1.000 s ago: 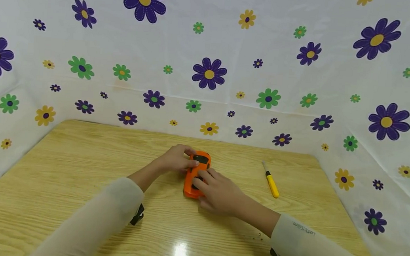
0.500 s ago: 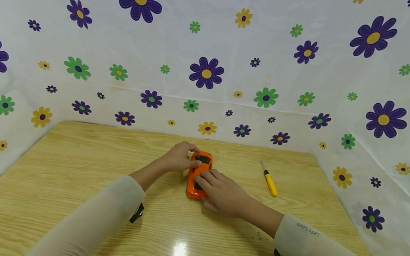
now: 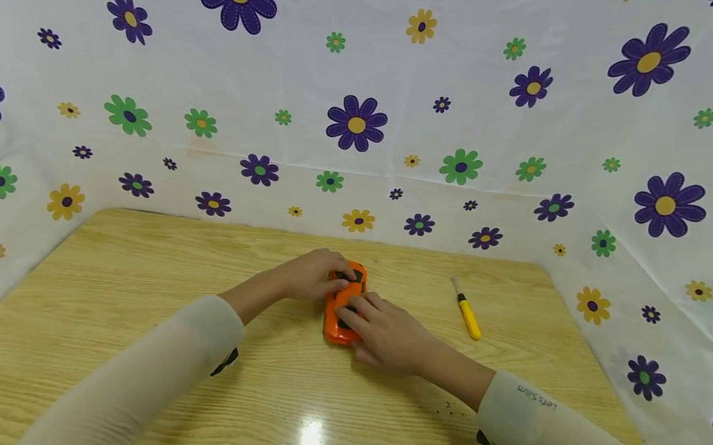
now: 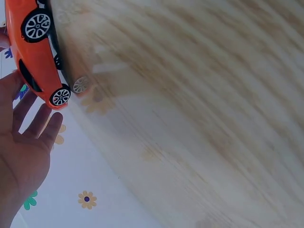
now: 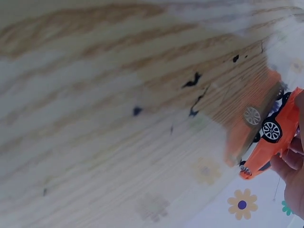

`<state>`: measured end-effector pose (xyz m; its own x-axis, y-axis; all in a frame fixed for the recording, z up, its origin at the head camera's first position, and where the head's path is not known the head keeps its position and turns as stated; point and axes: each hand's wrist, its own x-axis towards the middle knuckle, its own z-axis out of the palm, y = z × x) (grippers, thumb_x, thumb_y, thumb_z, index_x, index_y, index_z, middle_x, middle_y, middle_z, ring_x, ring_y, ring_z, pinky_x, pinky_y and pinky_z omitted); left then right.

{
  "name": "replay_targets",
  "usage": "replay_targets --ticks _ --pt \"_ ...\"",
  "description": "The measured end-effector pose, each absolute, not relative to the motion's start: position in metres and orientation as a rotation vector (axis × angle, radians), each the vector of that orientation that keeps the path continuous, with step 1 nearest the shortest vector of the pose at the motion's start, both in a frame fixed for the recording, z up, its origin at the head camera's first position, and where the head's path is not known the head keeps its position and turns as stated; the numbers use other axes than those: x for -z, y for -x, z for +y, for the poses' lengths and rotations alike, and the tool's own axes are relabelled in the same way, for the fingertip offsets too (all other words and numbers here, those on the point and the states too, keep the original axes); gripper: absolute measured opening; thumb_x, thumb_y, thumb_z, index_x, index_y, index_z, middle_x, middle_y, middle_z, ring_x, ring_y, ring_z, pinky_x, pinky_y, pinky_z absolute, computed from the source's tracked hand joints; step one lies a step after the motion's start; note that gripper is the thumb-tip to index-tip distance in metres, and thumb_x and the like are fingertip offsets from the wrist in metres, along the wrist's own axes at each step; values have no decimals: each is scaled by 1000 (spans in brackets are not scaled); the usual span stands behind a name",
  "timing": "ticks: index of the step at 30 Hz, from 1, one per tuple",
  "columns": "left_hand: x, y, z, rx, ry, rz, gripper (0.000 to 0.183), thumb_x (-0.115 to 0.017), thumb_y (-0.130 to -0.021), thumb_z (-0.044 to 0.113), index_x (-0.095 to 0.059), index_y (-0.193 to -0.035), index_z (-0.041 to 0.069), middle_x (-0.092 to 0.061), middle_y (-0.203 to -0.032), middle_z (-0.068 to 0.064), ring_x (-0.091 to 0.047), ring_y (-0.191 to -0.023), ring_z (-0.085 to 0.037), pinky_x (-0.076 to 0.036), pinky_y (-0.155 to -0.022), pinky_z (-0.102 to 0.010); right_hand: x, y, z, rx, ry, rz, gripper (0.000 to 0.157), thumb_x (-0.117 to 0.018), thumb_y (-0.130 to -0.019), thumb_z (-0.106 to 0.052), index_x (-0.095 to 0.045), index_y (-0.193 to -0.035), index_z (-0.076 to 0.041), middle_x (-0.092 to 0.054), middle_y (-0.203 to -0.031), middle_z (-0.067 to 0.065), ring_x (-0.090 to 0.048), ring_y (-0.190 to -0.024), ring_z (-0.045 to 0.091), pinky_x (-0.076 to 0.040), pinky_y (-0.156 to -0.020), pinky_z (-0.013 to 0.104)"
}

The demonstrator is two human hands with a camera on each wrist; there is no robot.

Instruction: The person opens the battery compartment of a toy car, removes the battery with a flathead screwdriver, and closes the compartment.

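An orange toy car (image 3: 339, 331) with dark windows stands on the wooden table, its length running away from me. Over its far half curves my left hand (image 3: 315, 275), fingertips on the dark window and thumb on the roof. My right hand (image 3: 392, 339) holds the near half from the right, fingers bent over the roof and window. In the left wrist view, silver-spoked wheels line the side of the car (image 4: 42, 64), and the left hand (image 4: 23, 147) reaches it with several fingers spread. The right wrist view shows fingers of the right hand (image 5: 294, 175) against the car (image 5: 273, 142).
A screwdriver (image 3: 468, 316) with a yellow handle lies right of the car. Several small dark bits (image 3: 448, 405) are scattered near my right forearm; the right wrist view shows such a bit (image 5: 192, 80) larger. A flowered white sheet (image 3: 299, 149) rises behind the table (image 3: 173, 265).
My left fingers have shifted from the car's far end onto its dark window. The right hand stays on the near half. The car hardly moves, and the head view shifts slightly.
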<state>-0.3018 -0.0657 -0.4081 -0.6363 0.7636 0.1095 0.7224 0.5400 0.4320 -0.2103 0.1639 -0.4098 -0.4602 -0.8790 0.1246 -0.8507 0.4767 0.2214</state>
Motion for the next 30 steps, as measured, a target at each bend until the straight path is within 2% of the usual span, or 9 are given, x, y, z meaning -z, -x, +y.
replay_targets --ticks 5,10,14,18,24,27,30 --pt "408 295 -71 -683 -1312 2713 27 -59 -106 24 -73 -125 10 -68 -124 -7 -60 -116 -27 -48 -106 -44 406 210 168 239 -1522 -2508 57 -64 -96 -31 -51 -147 -10 -51 -138 7 -50 -122 24 -47 -110 36" --pt "408 280 -72 -639 -1238 2817 28 -62 -104 31 -74 -123 13 -68 -115 -5 -57 -101 -25 -50 -91 -38 404 212 179 235 -1570 -2485 54 -69 -92 -30 -54 -142 -13 -53 -137 6 -51 -125 25 -45 -113 37" --pt "406 267 -68 -634 -1115 2886 28 -65 -102 34 -75 -119 14 -66 -106 -3 -52 -87 -22 -47 -76 -32 404 214 189 131 -1618 -2466 47 -69 -92 -21 -56 -137 -14 -55 -135 5 -51 -125 24 -45 -114 37" --pt "403 256 -64 -643 -1035 2908 29 -67 -101 34 -74 -119 13 -65 -103 -3 -50 -82 -21 -46 -68 -30 403 214 197 52 -1659 -2426 46 -66 -89 -12 -57 -134 -12 -56 -134 6 -52 -124 24 -45 -113 38" --pt "400 255 -67 -642 -1024 2885 30 -64 -103 33 -74 -121 12 -66 -110 -5 -56 -92 -24 -52 -77 -34 399 203 199 -109 -1600 -2492 49 -65 -88 -10 -59 -136 -9 -57 -136 6 -52 -128 25 -45 -113 40" --pt "403 261 -73 -670 -1063 2836 32 -62 -104 35 -72 -124 12 -66 -120 -7 -59 -106 -26 -55 -90 -39 396 193 194 -229 -1477 -2576 43 -64 -95 -18 -60 -136 -9 -58 -136 6 -53 -126 24 -49 -109 40" --pt "405 268 -81 -668 -1156 2767 37 -60 -105 38 -69 -130 13 -62 -133 -7 -57 -121 -27 -51 -105 -42 396 186 185 -266 -1332 -2629 40 -64 -100 -28 -61 -135 -11 -58 -133 7 -54 -120 25 -52 -103 42"
